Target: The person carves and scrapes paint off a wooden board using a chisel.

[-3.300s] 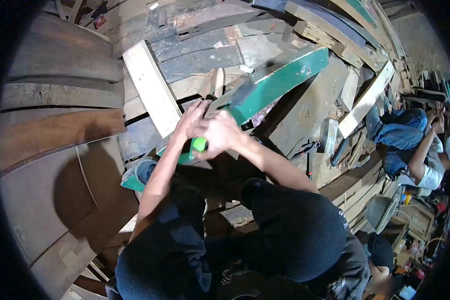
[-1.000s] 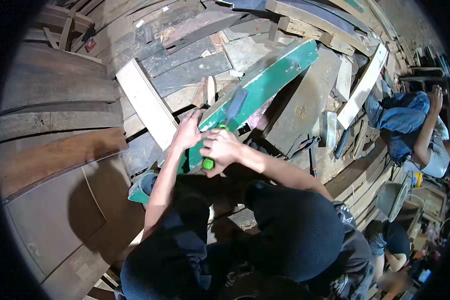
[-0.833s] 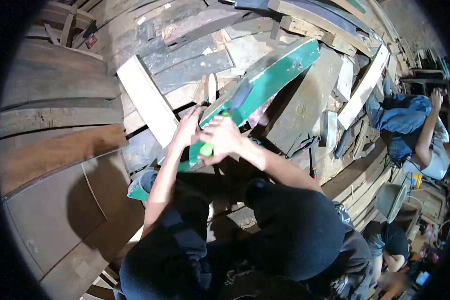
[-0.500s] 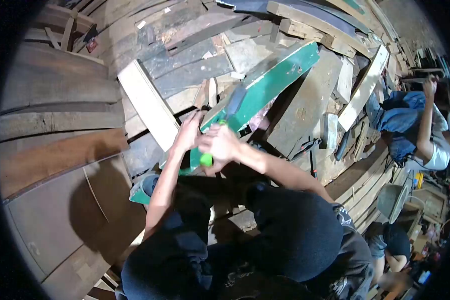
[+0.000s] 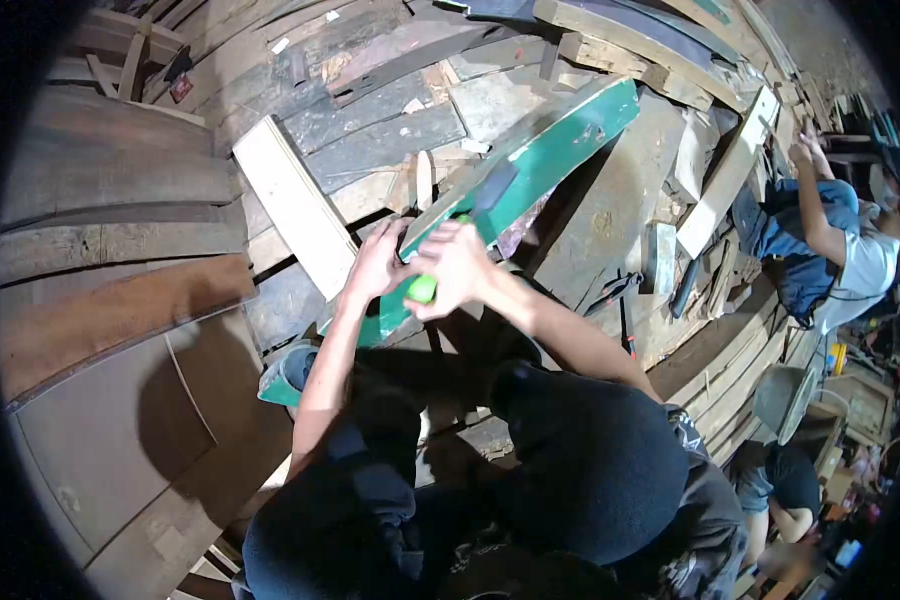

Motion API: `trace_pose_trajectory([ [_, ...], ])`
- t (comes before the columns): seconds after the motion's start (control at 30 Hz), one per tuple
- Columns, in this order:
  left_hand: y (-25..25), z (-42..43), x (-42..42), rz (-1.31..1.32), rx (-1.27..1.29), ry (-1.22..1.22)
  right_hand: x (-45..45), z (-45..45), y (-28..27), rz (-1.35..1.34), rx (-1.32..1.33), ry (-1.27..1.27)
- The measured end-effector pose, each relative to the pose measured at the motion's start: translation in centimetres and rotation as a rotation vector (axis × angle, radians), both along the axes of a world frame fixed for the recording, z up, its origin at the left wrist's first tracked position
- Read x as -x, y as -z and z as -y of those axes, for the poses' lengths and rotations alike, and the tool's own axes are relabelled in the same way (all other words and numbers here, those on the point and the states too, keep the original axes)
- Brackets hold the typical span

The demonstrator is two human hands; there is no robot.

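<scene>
A long green-painted wooden board (image 5: 560,150) slants from beside my knees up to the right. My right hand (image 5: 452,268) is wrapped round the green handle of a scraper-like tool (image 5: 494,188), whose grey blade lies over the board's green face. The rounded green handle end shows below my fist. On the board's left edge, my left hand (image 5: 377,262) grips near its lower part, fingers over the edge and thumb toward my right hand. Just left of it lies a white plank (image 5: 295,205).
Pliers (image 5: 612,292) and a dark-handled tool (image 5: 684,290) lie on the right among wood scraps. Another white board (image 5: 727,175) leans there. A co-worker (image 5: 840,235) sits at far right, a second person (image 5: 778,485) below. A bucket (image 5: 288,372) stands by my left forearm.
My right hand and the tool have shifted slightly up and right along the board. My left hand has stayed at the edge. The co-worker's arms have moved left.
</scene>
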State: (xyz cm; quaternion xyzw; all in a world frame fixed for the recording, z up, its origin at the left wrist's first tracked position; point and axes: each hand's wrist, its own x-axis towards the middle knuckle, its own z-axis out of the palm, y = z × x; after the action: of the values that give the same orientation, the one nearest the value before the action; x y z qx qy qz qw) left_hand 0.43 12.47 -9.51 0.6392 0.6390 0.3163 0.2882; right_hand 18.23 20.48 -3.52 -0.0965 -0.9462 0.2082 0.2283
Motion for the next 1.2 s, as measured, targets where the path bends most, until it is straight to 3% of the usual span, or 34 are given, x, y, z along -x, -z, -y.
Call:
trace_pose_trajectory([
  [0.07, -0.1, -0.1, -0.1, -0.083, 0.028, -0.013, -0.3, 1.2, 2.1, -0.011, -0.113, -0.187],
  [0.13, -0.6, 0.0, -0.3, -0.049, 0.041, -0.031, -0.9, 0.6, 1.4, -0.009, -0.121, -0.193],
  [0.17, -0.7, 0.0, -0.3, -0.025, 0.049, -0.035, -1.1, -0.5, 0.8, 0.098, 0.014, -0.092],
  [0.2, -1.1, 0.1, -0.5, 0.004, 0.059, -0.040, -0.7, -1.2, 0.7, -0.051, -0.065, -0.018],
  [0.23, -2.1, 0.1, -0.5, 0.133, 0.167, -0.064, -0.5, -0.5, 0.4, -0.001, -0.005, -0.025],
  [0.27, -0.6, -0.1, -0.2, -0.004, 0.010, -0.005, 0.1, 0.0, -0.1, 0.045, 0.044, -0.026],
  [0.33, -1.5, -0.2, -0.3, 0.035, 0.160, -0.050, 1.0, 1.9, 0.5, -0.168, -0.052, -0.174],
  [0.4, -1.0, 0.0, -0.2, -0.022, 0.113, -0.023, 0.7, 1.6, 0.5, -0.048, -0.088, -0.207],
  [0.5, 0.2, 0.3, 0.1, -0.015, 0.083, -0.030, 0.7, 0.7, 0.2, 0.012, 0.005, 0.002],
  [0.6, 0.2, 0.1, 0.0, -0.055, 0.089, -0.014, 1.3, 2.3, 1.1, 0.073, -0.138, -0.087],
  [0.63, 0.1, 0.0, 0.1, -0.079, 0.096, -0.007, 1.4, 2.4, 1.1, -0.108, -0.072, -0.159],
  [0.8, 0.3, 0.2, 0.1, -0.009, 0.000, -0.015, 1.1, -0.2, -1.0, 0.183, 0.019, 0.100],
  [0.87, 0.1, 0.0, 0.0, -0.083, 0.027, -0.009, 0.6, 1.9, -0.7, 0.143, -0.016, -0.036],
  [0.93, -1.1, -0.3, -0.1, -0.031, 0.098, -0.013, 0.9, 2.1, 0.1, -0.084, -0.076, -0.152],
  [1.0, -1.2, 0.1, -0.2, -0.027, 0.054, -0.007, 0.4, 0.7, -0.2, 0.263, -0.007, 0.040],
  [1.07, -0.2, 0.1, -0.1, -0.002, 0.058, -0.041, 1.0, -0.7, -0.6, 0.065, 0.007, 0.089],
  [1.17, 0.1, -0.2, 0.1, -0.020, 0.108, -0.004, 1.2, 1.9, 0.4, 0.092, -0.098, -0.120],
  [1.2, -0.1, -0.2, 0.1, -0.010, 0.152, -0.017, 1.3, 2.0, 0.1, -0.036, -0.065, -0.152],
])
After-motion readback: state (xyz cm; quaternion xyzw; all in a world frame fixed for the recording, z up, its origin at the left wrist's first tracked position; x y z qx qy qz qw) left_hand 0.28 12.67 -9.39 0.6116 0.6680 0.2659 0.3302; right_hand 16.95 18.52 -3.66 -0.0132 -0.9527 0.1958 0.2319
